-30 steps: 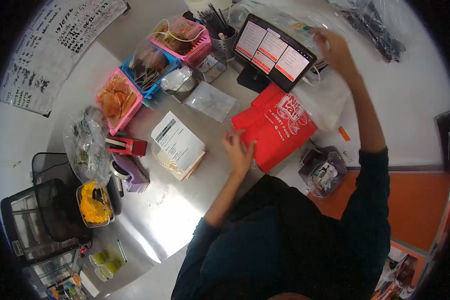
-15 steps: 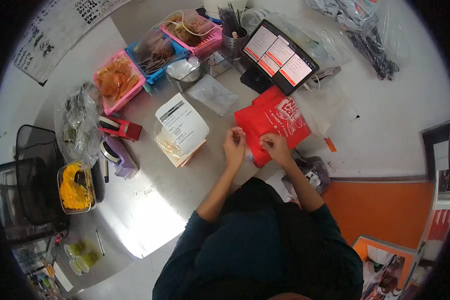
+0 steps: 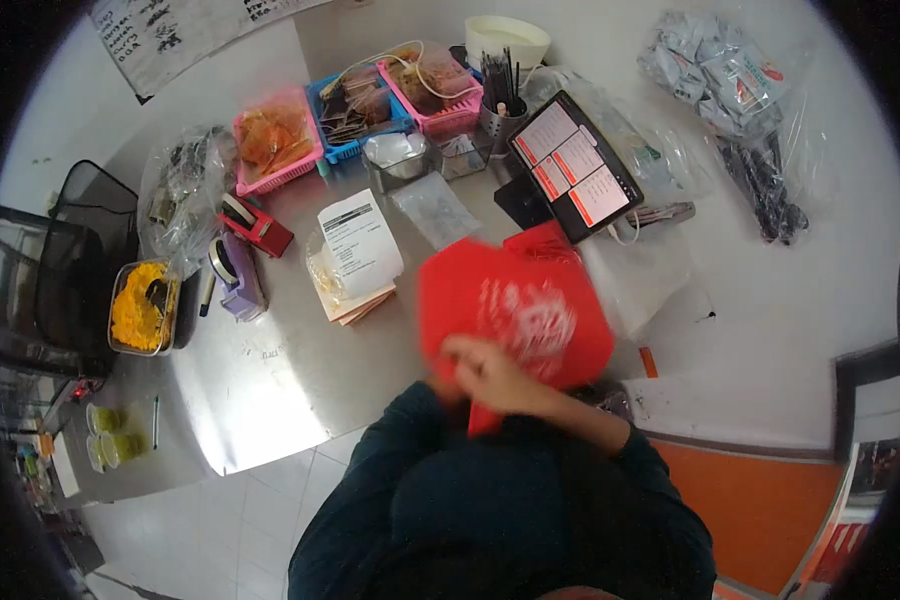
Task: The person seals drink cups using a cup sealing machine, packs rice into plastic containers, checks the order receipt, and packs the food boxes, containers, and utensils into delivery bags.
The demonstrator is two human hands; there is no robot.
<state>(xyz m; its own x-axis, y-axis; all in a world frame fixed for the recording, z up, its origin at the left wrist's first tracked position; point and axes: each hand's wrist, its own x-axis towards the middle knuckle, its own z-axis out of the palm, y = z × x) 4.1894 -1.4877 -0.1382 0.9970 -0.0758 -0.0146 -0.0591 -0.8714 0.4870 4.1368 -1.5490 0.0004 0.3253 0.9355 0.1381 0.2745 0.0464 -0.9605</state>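
Observation:
A red bag [image 3: 515, 310] with white print is raised close to my body, blurred by motion. My right hand [image 3: 488, 375] has its fingers closed on the near left edge of the bag. Behind it, my left hand [image 3: 448, 388] is mostly hidden by the right hand and the bag, so its fingers do not show. More red material [image 3: 550, 243] lies just beyond the bag, beside the tablet [image 3: 576, 168]. To the left, a printed receipt [image 3: 360, 243] rests on a wrapped paper packet [image 3: 355, 305].
Pink baskets [image 3: 277, 140] and a blue basket [image 3: 355, 118] line the back. Further left are a red stapler-like dispenser [image 3: 257, 226], a purple tape dispenser [image 3: 237, 280] and a yellow-food container [image 3: 142, 308]. A clear-bag-lined bin [image 3: 613, 400] is partly hidden at the right.
The red bag has been taken hold of, lifted off the table stack and drawn toward my body. My hands have moved nearer to me and closer together. The camera view has turned.

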